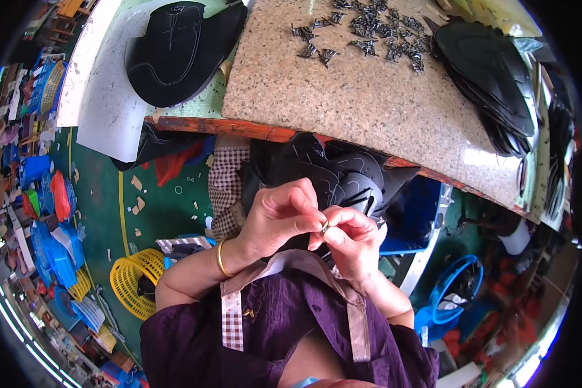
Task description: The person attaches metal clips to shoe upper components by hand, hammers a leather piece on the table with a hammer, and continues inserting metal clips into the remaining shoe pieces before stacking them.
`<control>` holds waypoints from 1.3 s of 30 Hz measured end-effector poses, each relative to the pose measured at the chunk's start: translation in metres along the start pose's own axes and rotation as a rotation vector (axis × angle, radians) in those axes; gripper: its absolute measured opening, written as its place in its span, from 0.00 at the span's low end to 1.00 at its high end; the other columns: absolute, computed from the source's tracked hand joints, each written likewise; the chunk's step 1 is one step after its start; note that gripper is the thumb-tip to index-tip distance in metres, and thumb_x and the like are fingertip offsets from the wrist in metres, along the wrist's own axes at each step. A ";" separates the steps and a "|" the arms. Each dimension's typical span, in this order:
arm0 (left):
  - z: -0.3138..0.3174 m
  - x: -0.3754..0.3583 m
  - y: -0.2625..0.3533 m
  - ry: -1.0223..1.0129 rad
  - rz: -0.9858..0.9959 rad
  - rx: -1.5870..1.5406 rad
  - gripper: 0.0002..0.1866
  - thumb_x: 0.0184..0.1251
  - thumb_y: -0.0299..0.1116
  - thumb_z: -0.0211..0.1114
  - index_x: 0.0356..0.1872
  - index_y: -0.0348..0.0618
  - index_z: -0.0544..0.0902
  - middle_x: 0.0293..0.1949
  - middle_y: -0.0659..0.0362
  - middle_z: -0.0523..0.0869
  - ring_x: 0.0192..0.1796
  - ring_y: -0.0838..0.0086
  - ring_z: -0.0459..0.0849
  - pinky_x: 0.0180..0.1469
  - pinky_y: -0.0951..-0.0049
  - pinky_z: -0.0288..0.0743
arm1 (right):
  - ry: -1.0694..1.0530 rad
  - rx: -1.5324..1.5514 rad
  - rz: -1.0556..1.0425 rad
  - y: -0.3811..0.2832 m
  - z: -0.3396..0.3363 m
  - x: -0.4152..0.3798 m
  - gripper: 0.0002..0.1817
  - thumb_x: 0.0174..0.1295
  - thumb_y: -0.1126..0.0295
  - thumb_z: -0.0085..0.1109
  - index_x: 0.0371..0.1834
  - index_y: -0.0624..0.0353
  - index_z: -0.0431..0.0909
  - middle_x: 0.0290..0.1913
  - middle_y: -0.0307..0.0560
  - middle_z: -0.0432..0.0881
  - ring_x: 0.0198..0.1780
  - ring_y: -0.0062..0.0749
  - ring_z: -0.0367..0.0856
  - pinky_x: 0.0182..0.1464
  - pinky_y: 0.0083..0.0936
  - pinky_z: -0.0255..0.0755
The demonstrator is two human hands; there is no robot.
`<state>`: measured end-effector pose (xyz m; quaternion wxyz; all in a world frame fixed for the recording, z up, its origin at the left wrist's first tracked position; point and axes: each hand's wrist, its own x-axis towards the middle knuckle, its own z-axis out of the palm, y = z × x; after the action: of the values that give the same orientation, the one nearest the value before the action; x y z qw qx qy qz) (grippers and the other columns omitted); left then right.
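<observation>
My left hand (279, 216), with a gold bangle on its wrist, pinches a small shiny metal piece (324, 227) between thumb and fingers. From the other side my right hand (350, 238) grips the same piece, fingertips almost touching the left ones. Fingers hide most of it, so its exact kind does not show. Just beyond the hands, black stitched fabric pieces (349, 178) lie heaped at lap height, below the table edge. Small dark metal pieces (368, 29) are scattered at the far side of the speckled tabletop (304, 84).
A black cut piece with pale stitch lines (168, 58) lies on the table's left part. Stacked black pieces (491, 77) sit at the right edge. On the green floor stand a yellow basket (132, 281) and a blue basket (456, 288).
</observation>
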<state>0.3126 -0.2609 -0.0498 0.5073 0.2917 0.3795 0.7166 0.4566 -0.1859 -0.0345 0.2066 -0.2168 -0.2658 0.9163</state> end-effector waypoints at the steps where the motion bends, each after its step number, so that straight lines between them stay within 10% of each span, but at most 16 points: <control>1: 0.004 -0.002 0.008 0.016 -0.045 0.001 0.04 0.58 0.23 0.69 0.30 0.35 0.81 0.32 0.59 0.77 0.33 0.80 0.78 0.35 0.83 0.74 | 0.001 -0.074 -0.004 -0.003 -0.001 -0.002 0.07 0.61 0.80 0.60 0.42 0.64 0.80 0.42 0.49 0.81 0.37 0.31 0.82 0.43 0.26 0.78; 12: 0.006 -0.038 0.013 0.115 -0.181 0.301 0.06 0.62 0.26 0.68 0.37 0.35 0.80 0.33 0.60 0.80 0.36 0.81 0.77 0.40 0.79 0.72 | 0.024 -0.263 -0.150 0.018 -0.010 -0.005 0.06 0.54 0.80 0.67 0.35 0.62 0.83 0.53 0.44 0.69 0.57 0.30 0.70 0.61 0.29 0.67; 18: -0.004 -0.046 -0.007 0.092 -0.665 -0.595 0.13 0.68 0.38 0.63 0.44 0.37 0.79 0.33 0.64 0.79 0.33 0.84 0.74 0.40 0.83 0.69 | -0.057 -0.474 -0.152 0.010 -0.011 -0.005 0.05 0.54 0.75 0.69 0.34 0.59 0.84 0.56 0.46 0.66 0.59 0.33 0.68 0.62 0.34 0.63; 26: -0.010 -0.048 0.000 0.199 -0.777 -0.681 0.11 0.65 0.34 0.66 0.41 0.37 0.82 0.34 0.63 0.82 0.35 0.83 0.76 0.41 0.83 0.71 | -0.130 -0.728 -0.282 0.010 -0.017 0.004 0.06 0.52 0.73 0.70 0.34 0.57 0.85 0.53 0.46 0.68 0.55 0.34 0.69 0.59 0.31 0.63; 32: -0.013 -0.035 0.008 0.129 -0.523 -0.136 0.06 0.66 0.30 0.64 0.37 0.38 0.83 0.35 0.63 0.83 0.35 0.83 0.77 0.41 0.81 0.72 | -0.090 -0.833 -0.335 0.007 -0.017 0.006 0.07 0.52 0.74 0.70 0.34 0.58 0.84 0.51 0.47 0.69 0.53 0.33 0.70 0.56 0.30 0.65; 36: -0.023 0.004 0.022 0.195 0.208 1.434 0.19 0.49 0.32 0.75 0.43 0.39 0.81 0.41 0.56 0.79 0.45 0.67 0.78 0.46 0.69 0.72 | -0.025 -0.434 -0.146 0.003 -0.017 0.012 0.05 0.61 0.79 0.60 0.40 0.64 0.78 0.53 0.52 0.75 0.49 0.34 0.82 0.53 0.27 0.75; 39: -0.041 -0.004 0.007 0.145 0.028 1.342 0.26 0.43 0.31 0.77 0.48 0.41 0.79 0.46 0.55 0.77 0.50 0.62 0.76 0.51 0.66 0.71 | 0.080 -0.456 -0.008 0.000 -0.016 0.011 0.07 0.62 0.81 0.58 0.43 0.66 0.78 0.46 0.51 0.80 0.46 0.33 0.84 0.48 0.24 0.80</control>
<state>0.2778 -0.2759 -0.0661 0.1800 0.4996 0.7716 0.3501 0.4558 -0.1740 -0.0502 0.1660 -0.2928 -0.4586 0.8224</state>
